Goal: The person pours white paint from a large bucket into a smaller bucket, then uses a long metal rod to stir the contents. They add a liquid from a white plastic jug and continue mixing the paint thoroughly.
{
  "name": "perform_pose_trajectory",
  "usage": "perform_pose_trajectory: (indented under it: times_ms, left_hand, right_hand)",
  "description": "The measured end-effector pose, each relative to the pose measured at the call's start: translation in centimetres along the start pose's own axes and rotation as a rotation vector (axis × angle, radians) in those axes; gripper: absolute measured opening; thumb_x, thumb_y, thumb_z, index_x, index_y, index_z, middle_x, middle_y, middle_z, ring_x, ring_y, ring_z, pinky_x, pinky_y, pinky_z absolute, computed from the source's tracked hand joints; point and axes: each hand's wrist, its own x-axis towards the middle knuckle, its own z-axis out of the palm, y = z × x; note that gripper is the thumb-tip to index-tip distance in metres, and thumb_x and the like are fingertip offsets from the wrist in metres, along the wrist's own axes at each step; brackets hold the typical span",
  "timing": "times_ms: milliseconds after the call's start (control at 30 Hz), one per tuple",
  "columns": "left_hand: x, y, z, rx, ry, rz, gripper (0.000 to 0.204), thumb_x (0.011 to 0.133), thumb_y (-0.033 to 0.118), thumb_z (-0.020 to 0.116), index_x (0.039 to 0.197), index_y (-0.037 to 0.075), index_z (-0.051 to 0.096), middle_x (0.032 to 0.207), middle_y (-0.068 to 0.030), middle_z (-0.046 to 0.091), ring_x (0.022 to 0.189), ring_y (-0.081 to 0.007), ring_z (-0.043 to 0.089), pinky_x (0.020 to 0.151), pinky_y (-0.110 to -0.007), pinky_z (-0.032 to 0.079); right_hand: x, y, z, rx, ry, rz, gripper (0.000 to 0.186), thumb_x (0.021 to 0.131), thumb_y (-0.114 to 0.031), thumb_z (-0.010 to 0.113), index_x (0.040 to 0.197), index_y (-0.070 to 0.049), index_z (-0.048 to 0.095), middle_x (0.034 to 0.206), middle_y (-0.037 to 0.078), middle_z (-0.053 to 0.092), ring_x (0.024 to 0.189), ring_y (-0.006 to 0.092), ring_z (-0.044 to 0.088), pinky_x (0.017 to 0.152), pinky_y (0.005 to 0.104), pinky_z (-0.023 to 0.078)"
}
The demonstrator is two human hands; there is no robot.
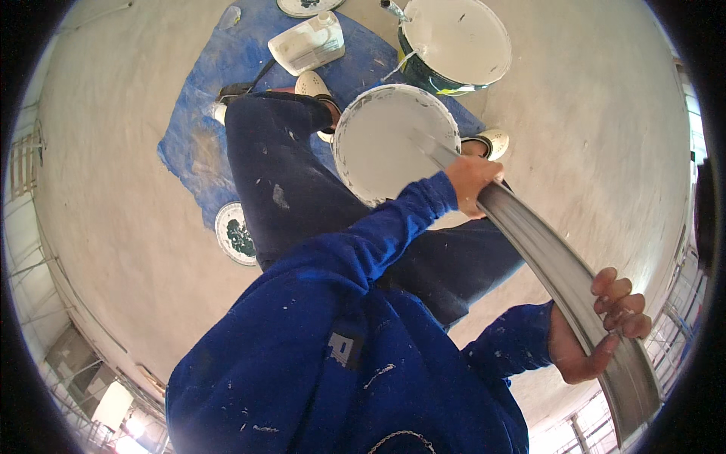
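I grip a long grey metal straightedge [541, 246] with both hands, and it slants from the bucket down to the lower right. My left hand [475, 183] is closed around its upper part, near the bucket's rim. Lower down, my right hand [616, 321] wraps its fingers over the edge near the wide end. The far tip is blurred and reaches over the bucket [455, 127], which holds a smooth whitish mix and has a smeared rim. Whether the tip touches the mix I cannot tell. The bucket stands between my feet.
A dark bucket [435, 82] of white mix stands behind, a tool handle [393, 9] at its rim. A white jug [306, 43] lies on a stained blue sheet [189, 140]. Blotched round lids [227, 238] lie left of my leg and at the top.
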Motion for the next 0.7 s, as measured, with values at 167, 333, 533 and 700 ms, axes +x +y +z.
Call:
perform_pose_trajectory:
  times_ms: [167, 333, 533, 700]
  left_hand:
    - [-4.5, 2.4, -2.0, 0.076, 0.08, -0.142, 0.054, 0.043, 0.016, 0.077, 0.087, 0.008, 0.046, 0.079, -0.0115, 0.055, 0.076, -0.0339, 0.055, 0.065, -0.041, 0.043]
    - [-3.5, 4.1, 0.5, -0.107, 0.073, -0.134, 0.055, 0.041, 0.016, 0.077, 0.086, 0.009, 0.046, 0.078, -0.0109, 0.055, 0.073, -0.0333, 0.055, 0.065, -0.04, 0.043]
    - [-0.6, 0.8, -0.9, 0.049, 0.044, 0.049, 0.058, 0.043, 0.022, 0.08, 0.087, 0.009, 0.044, 0.075, -0.0103, 0.055, 0.073, -0.0318, 0.056, 0.063, -0.041, 0.043]
    - [-5.0, 3.6, -2.3, 0.095, 0.078, -0.148, 0.053, 0.044, 0.021, 0.078, 0.084, 0.008, 0.045, 0.074, -0.011, 0.055, 0.071, -0.0323, 0.056, 0.062, -0.041, 0.043]
  right_hand:
    - [0.5, -0.4, 1.1, 0.087, -0.194, 0.112, 0.028, 0.07, -0.018, 0.057, 0.083, -0.014, 0.033, 0.071, 0.001, 0.032, 0.06, 0.011, 0.034, 0.059, 0.0303, 0.032]
    - [2.7, -2.2, 1.8, 0.019, -0.184, 0.164, 0.026, 0.071, -0.018, 0.055, 0.083, -0.014, 0.032, 0.071, 0.001, 0.031, 0.061, 0.0107, 0.034, 0.06, 0.0303, 0.031]
    - [0.2, -1.0, 2.0, -0.008, -0.085, 0.025, 0.022, 0.07, -0.014, 0.053, 0.077, -0.015, 0.032, 0.07, -0.001, 0.031, 0.062, 0.0101, 0.033, 0.062, 0.0314, 0.03]
    - [1.5, -1.8, 2.4, 0.07, -0.17, 0.219, 0.023, 0.072, -0.014, 0.054, 0.08, -0.014, 0.032, 0.07, 0.0, 0.031, 0.06, 0.0112, 0.033, 0.061, 0.0317, 0.03]
